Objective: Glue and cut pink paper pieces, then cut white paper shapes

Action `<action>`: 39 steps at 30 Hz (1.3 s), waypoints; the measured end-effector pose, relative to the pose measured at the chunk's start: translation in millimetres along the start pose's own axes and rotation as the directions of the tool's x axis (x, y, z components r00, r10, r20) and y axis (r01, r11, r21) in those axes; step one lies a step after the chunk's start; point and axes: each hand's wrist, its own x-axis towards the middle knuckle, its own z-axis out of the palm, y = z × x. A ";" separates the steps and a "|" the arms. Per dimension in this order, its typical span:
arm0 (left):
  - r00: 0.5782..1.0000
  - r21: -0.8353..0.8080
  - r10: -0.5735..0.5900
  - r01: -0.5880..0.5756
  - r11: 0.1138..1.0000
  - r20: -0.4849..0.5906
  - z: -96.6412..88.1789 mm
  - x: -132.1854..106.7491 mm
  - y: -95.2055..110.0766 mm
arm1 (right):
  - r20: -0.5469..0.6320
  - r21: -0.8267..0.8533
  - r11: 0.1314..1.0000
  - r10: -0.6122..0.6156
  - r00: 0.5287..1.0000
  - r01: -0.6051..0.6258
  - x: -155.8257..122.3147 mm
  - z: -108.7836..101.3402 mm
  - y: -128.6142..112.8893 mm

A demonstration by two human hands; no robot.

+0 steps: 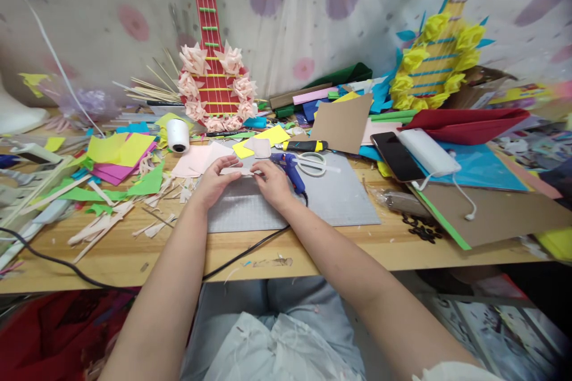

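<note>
A small pale pink piece of paper (238, 171) is held just above the grey cutting mat (339, 202). The thumb and fingers of my left hand (215, 183) close on its left end. My right hand (271, 183) pinches the other end. Right beside that hand lies a blue glue gun (291, 171), its black cable running toward me. Behind my hands are pale pink paper sheets (196, 159), a yellow paper strip (268, 139) and a black-and-yellow utility knife (305, 146). A roll of tape (311, 165) lies to the right of the glue gun.
A red paper guitar with pink flowers (218, 86) and a yellow one (440, 53) stand at the back. Paper scraps (118, 152) cover the left side. A white cylinder (177, 135), a phone (395, 156), a power bank (429, 152) and brown cardboard (487, 214) lie around.
</note>
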 end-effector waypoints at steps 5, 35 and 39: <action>0.999 0.115 0.042 -0.039 0.993 -0.021 1.2 0.0 -1.9 | 0.001 0.032 0.999 0.025 1.000 -0.025 0.1 1.2 3.7; 0.993 0.060 0.119 -0.119 0.991 0.004 0.3 -0.2 -2.4 | 0.076 0.550 0.820 0.141 0.987 -0.159 3.7 14.0 13.7; 0.995 -0.019 0.103 -0.103 0.994 0.007 -0.4 1.8 -1.7 | 0.055 0.518 0.845 0.119 0.991 -0.130 4.4 15.6 18.0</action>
